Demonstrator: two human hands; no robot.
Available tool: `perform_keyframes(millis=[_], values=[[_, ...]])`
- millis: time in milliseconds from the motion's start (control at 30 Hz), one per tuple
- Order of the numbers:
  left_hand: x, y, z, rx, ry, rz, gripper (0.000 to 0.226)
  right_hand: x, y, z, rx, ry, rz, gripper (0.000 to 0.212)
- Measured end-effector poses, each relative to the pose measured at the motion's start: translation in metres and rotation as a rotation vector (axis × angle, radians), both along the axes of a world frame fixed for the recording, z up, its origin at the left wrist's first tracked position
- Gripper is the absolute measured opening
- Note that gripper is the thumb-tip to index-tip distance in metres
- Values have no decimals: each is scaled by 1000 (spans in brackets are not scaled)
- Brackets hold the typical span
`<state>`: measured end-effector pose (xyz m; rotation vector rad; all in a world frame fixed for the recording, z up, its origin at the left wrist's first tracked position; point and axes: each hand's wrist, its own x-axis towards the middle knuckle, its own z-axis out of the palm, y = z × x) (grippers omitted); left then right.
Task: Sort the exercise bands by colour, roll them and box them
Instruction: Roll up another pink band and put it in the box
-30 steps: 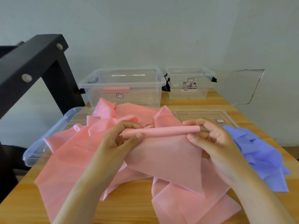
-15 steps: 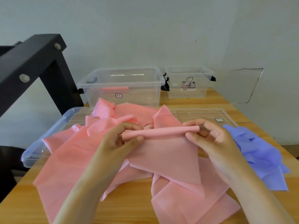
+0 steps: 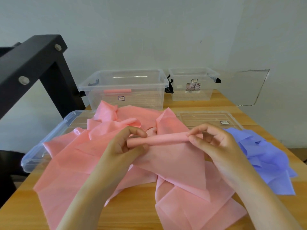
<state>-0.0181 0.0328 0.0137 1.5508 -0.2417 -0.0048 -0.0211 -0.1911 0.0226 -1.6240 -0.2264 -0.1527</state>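
Note:
A pink exercise band (image 3: 167,140) is partly rolled into a thin tube held above the table, its loose end hanging down in front. My left hand (image 3: 127,143) grips the tube's left end and my right hand (image 3: 211,140) pinches its right end. More pink bands (image 3: 69,156) lie in a heap under and around my hands. A pile of blue-violet bands (image 3: 267,158) lies on the right. One rolled pink band (image 3: 117,91) lies inside the large clear box (image 3: 126,82) at the back.
A smaller clear box (image 3: 192,83) stands at the back right. Two clear lids lie flat: one (image 3: 41,151) at the left under the pink heap, one (image 3: 209,118) behind my right hand. A black metal frame (image 3: 33,63) rises at the left. The wooden table (image 3: 232,103) ends near the wall.
The tube has been turned a little further between my fingers, and the hanging end has shortened slightly. Both hands stay in about the same place.

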Motion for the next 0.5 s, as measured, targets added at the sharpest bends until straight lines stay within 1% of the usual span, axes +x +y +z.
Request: perform_keyframes(millis=[67,133,200,267,333,400,433,500], values=[[-1,-1,1,-16,2,-15,9,1,0,-1,-34,-18,-46,25],[-1,-3,2,-19,-9,-12,11,0,-1,-1,-27,-7,-44,30],[-1,-4,3,-3,-30,12,17,-1,0,0,-16,14,-25,32],[-1,-5,4,-8,-51,33,15,-1,0,-1,-7,40,0,31],[-1,-5,5,-21,-59,40,18,-1,1,0,2,76,17,21],[-1,-4,5,-33,-49,28,24,0,1,-1,-62,70,-20,13],[-1,-4,4,-31,-39,17,25,0,0,-1,-81,57,-41,13],[-2,-4,2,3,-9,3,20,1,0,-1,-66,27,-53,20]])
